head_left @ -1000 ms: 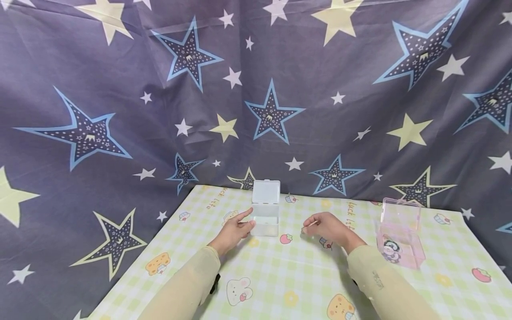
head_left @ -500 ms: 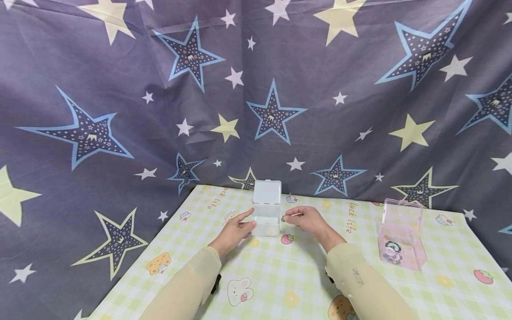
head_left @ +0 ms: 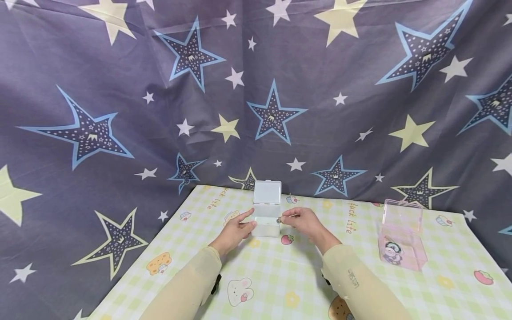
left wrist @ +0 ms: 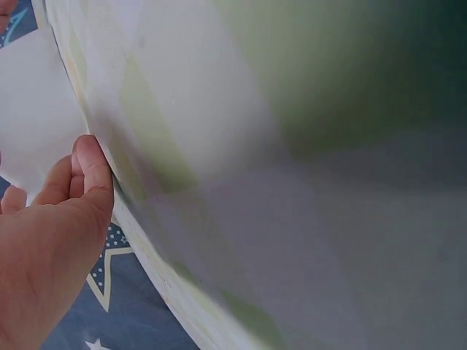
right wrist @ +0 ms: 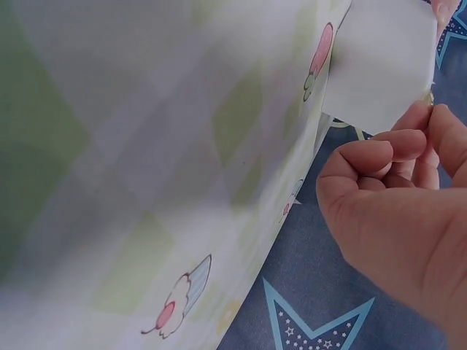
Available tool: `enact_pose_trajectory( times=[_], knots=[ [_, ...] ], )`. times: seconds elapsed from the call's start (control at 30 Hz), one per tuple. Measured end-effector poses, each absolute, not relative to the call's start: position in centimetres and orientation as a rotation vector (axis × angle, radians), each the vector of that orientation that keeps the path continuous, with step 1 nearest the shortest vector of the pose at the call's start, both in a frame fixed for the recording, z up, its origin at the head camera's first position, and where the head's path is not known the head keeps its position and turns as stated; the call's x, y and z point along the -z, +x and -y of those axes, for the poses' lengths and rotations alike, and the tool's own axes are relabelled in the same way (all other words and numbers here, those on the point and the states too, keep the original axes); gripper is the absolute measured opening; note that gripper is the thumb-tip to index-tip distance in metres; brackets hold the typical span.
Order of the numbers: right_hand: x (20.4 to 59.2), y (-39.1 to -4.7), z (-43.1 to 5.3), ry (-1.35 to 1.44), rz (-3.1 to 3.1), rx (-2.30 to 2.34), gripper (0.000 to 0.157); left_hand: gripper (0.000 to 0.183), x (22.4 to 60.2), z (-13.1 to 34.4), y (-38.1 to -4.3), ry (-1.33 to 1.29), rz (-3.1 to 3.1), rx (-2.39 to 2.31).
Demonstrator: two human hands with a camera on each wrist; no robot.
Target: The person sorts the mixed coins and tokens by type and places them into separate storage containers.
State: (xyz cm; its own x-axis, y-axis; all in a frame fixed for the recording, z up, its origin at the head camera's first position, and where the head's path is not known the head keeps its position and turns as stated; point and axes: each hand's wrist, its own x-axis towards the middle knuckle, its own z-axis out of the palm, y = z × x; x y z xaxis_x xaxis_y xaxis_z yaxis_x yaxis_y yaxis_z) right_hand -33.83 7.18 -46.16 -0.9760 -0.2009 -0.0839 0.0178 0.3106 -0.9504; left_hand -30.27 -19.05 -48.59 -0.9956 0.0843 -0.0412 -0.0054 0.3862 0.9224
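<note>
A small white lidded box (head_left: 266,229) stands on the table with its lid (head_left: 267,192) raised at the back. My left hand (head_left: 237,227) holds the box by its left side, thumb near the front corner and forefinger toward the back. In the left wrist view, its fingers lie along the white wall. Between the thumb and forefinger of my right hand (head_left: 302,221) is a small, shiny greenish-gold piece (right wrist: 428,96), mostly hidden by the fingertips; its kind cannot be made out. Those fingertips are right at the box's right rim.
To the right stands a clear pink box (head_left: 416,257) with its lid up. Dark and purple round items (head_left: 393,250) show through its front. A checked cloth (head_left: 176,240) with printed cartoons covers the table, and a star-patterned curtain (head_left: 224,102) hangs behind.
My right hand has moved left from over the cloth to the white box's right rim, carrying the small piece. My left hand has stayed on the box.
</note>
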Motion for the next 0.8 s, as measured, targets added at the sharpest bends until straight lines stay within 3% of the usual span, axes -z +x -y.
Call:
enact_pose_trajectory(
  times=[0.43, 0.8],
  knots=[
    [46.6, -33.4, -8.2, -0.129, -2.422, 1.717, 0.017, 0.059, 48.7, 18.5, -30.7, 0.084, -2.546, -1.685],
    [45.1, -32.4, -12.2, -0.178, -2.505, 1.608, 0.020, 0.061, 48.0, 18.7, -31.1, 0.100, -2.551, -1.611]
  ],
)
